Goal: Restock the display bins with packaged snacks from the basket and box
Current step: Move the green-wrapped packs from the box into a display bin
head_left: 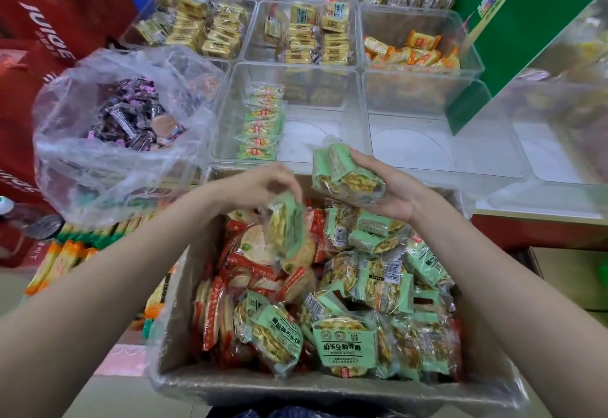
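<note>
A cardboard box [184,286] lined with clear plastic sits in front of me, full of green snack packs [342,345] and red snack packs [250,269]. My left hand [263,184] pinches one green pack [288,225] by its top and lifts it above the box. My right hand [385,187] holds a stack of green packs [345,171] just in front of the clear display bins. The near middle bin [296,135] holds one row of green-and-yellow packs [260,121] along its left side.
A clear bag of purple-wrapped sweets [131,118] stands at the left. Farther bins hold yellow packs [197,26] and orange packs [414,52]. A green carton [513,29] leans over the right bins. Orange-and-green packs [65,256] lie below left, beside red cartons [49,23].
</note>
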The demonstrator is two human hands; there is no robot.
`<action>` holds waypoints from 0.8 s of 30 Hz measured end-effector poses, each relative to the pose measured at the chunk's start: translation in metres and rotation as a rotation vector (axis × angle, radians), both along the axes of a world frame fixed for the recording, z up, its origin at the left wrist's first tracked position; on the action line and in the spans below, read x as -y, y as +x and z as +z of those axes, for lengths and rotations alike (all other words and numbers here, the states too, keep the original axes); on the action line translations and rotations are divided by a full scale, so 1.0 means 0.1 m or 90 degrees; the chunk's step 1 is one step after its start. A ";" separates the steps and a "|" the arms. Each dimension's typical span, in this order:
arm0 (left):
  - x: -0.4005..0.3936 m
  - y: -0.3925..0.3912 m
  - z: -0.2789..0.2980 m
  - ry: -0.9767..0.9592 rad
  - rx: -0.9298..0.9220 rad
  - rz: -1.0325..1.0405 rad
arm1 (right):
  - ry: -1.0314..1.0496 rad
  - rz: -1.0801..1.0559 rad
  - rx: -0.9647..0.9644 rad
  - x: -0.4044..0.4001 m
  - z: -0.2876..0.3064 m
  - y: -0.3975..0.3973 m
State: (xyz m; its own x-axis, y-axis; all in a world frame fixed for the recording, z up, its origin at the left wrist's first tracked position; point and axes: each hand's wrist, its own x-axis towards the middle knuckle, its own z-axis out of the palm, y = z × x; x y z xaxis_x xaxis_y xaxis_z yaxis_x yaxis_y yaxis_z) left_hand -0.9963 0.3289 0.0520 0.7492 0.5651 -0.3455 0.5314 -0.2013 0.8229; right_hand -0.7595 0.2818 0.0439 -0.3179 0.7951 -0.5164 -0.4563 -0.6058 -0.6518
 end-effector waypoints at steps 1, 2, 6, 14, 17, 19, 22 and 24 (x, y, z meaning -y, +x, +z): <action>-0.01 -0.02 0.06 -0.076 0.095 0.086 | -0.001 -0.020 -0.036 -0.01 0.00 0.00; -0.03 -0.04 0.11 -0.133 0.169 0.157 | 0.001 -0.047 -0.069 -0.02 0.00 0.00; -0.10 -0.02 0.16 -0.277 0.376 0.314 | 0.036 -0.128 -0.135 -0.05 0.06 0.00; -0.23 0.03 0.07 -0.041 0.349 0.449 | 0.072 -0.103 -0.213 -0.26 0.15 -0.19; -0.42 0.07 0.04 0.087 0.327 0.411 | 0.055 -0.056 -0.215 -0.42 0.11 -0.39; -0.57 0.05 0.05 0.167 0.311 0.372 | 0.070 -0.021 -0.211 -0.54 0.15 -0.53; -0.83 -0.11 0.17 0.158 0.281 0.391 | 0.070 -0.105 -0.135 -0.84 0.18 -0.55; -1.04 -0.29 0.19 0.149 0.228 0.440 | 0.071 -0.141 -0.043 -1.08 0.13 -0.49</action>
